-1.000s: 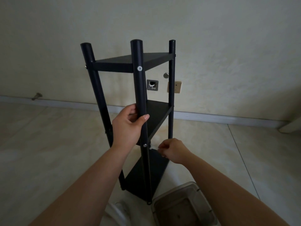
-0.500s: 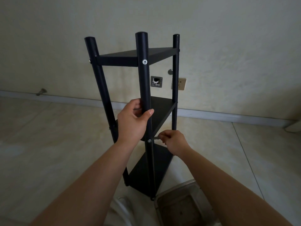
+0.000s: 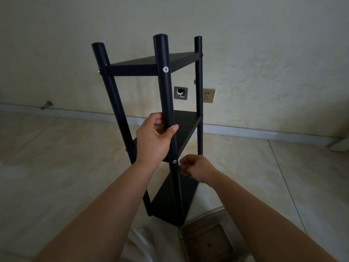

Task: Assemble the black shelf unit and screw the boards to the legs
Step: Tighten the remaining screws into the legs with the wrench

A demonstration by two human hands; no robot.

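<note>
Black shelf unit (image 3: 166,95), silver screws (image 3: 165,69), cream wall (image 3: 264,53), pale beige marbled floor tiles (image 3: 56,167)

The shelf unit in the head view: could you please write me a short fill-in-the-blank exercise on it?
1. The shelf unit has ___ boards.
2. The left hand grips the ___ leg.
3. The right hand is beside the screw at the ___ board.
4. The unit stands on the ___.

Missing words: three; front; middle; floor
</note>
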